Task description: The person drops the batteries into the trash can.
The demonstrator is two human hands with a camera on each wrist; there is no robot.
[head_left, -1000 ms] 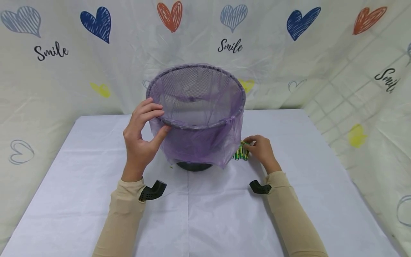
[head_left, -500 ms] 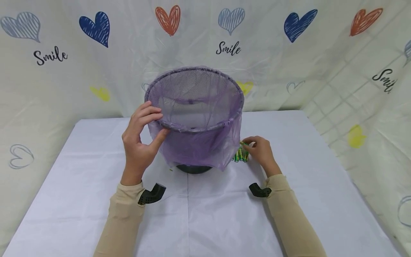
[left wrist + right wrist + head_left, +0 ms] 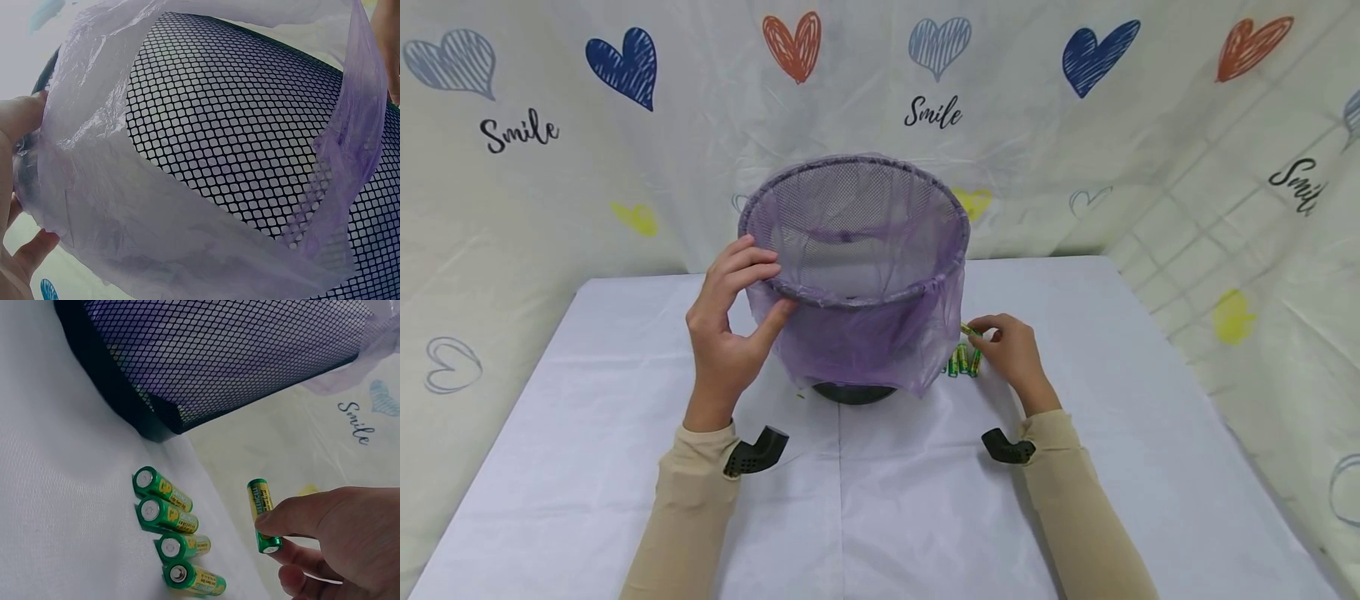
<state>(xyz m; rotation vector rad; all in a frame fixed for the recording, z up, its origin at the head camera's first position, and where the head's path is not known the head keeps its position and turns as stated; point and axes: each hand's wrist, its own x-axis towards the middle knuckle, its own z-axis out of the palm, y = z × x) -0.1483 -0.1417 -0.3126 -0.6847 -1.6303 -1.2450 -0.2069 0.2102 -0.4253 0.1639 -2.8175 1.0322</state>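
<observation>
A black mesh wastebasket [image 3: 853,393] stands mid-table, lined with a thin purple bag [image 3: 865,346] folded over its rim. My left hand [image 3: 727,333] grips the rim at the near left, thumb outside and fingertips over the edge. In the left wrist view the bag [image 3: 169,250] hangs loosely over the black mesh [image 3: 231,112]. My right hand [image 3: 1009,350], right of the basket, pinches a green and yellow battery [image 3: 261,506] between thumb and fingers, raised above the table. Below it several like batteries [image 3: 178,547] lie in a row near the basket's base.
A white cloth [image 3: 625,467] covers the table. Behind it hangs a pale curtain [image 3: 1015,150] printed with hearts and "Smile". A tiny yellowish bit [image 3: 801,396] lies left of the basket's base. Black camera mounts [image 3: 756,451] sit on both wrists.
My right hand has lifted one battery up from the row, so it now shows apart from the others. The left hand keeps its grip on the rim. The head view has shifted slightly.
</observation>
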